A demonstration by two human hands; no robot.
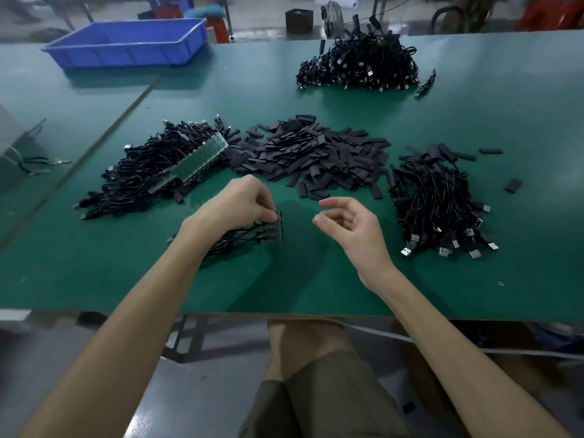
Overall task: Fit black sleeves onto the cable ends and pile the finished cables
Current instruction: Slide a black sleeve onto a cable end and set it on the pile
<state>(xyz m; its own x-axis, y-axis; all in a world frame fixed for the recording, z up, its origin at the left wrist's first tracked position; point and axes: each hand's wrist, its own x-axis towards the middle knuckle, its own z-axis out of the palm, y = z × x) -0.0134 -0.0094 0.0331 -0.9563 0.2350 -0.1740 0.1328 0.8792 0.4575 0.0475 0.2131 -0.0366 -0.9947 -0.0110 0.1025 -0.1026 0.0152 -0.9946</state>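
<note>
While right hand (350,224) loose, left fingers (268,214) on cables (276,230).

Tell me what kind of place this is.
Most likely a factory assembly bench. A long green work table carries bulk heaps of black USB cables and a loose pile of black sleeves, with a blue plastic bin at its far edge.

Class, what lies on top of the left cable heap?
A long green strip of circuit boards lies slantwise across the cable heap; the cables beneath it are covered.
</note>
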